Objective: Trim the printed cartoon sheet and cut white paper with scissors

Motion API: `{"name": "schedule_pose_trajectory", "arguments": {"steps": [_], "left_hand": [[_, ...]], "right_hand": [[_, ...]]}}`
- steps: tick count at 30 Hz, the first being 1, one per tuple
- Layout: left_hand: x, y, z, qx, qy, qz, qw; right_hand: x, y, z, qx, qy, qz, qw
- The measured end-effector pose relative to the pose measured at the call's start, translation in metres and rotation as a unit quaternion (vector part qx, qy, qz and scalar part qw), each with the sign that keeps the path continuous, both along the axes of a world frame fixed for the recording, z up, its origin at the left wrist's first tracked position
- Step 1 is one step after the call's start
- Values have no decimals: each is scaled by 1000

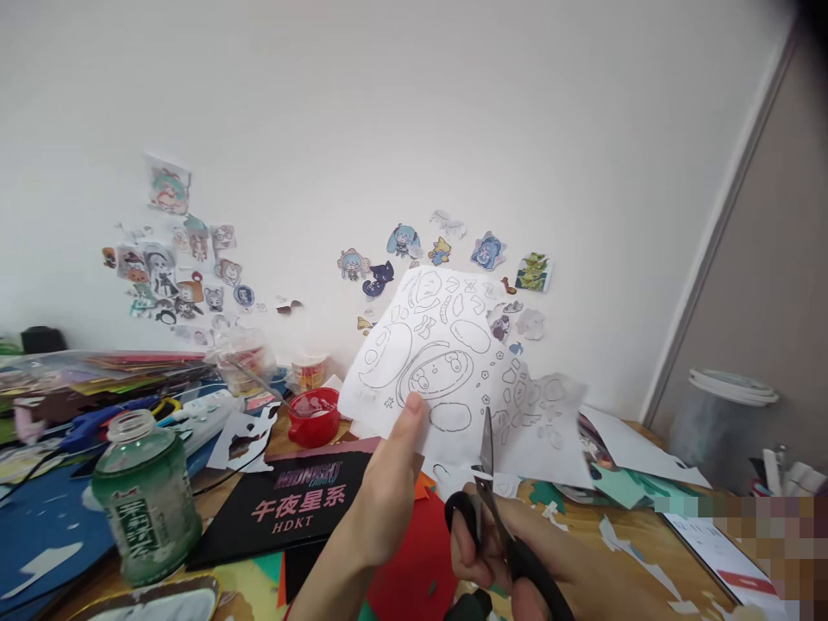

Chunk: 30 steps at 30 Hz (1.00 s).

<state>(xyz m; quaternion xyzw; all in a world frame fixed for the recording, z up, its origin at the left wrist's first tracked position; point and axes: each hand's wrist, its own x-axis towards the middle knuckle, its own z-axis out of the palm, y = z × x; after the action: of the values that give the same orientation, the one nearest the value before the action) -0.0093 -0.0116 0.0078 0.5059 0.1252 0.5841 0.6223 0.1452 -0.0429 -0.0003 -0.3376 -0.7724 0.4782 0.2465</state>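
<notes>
White sheet (453,375), pinched near its lower edge by the left fingers (409,424), thumb in front, the others hidden behind. Standing steeply upright, spread mostly above those fingers and off to their right, with a greyer part up beyond the right fingers (467,562). Marked with thin dark outlines: large ovals, one with a face just above the left thumb, small stars, scattered odd shapes. Black-handled scissors (490,498), gripped by the right fingers, handles spread, a metal blade pointing up beyond those fingers before the sheet; contact unclear.
</notes>
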Motion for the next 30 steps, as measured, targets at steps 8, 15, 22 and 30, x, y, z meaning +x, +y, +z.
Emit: {"name": "schedule_pose_trajectory", "arguments": {"steps": [8,15,22,30], "left_hand": [[-11,-5,2,21,81,105,991],[-5,-16,14,72,83,207,972],[-2,-19,15,72,69,243,965],[-6,-21,16,69,92,241,964]], "right_hand": [[-6,-1,0,-26,76,3,997],[-11,0,-3,-33,143,18,989],[-10,5,-8,-38,152,11,988],[-7,7,-10,7,113,-39,993]]}}
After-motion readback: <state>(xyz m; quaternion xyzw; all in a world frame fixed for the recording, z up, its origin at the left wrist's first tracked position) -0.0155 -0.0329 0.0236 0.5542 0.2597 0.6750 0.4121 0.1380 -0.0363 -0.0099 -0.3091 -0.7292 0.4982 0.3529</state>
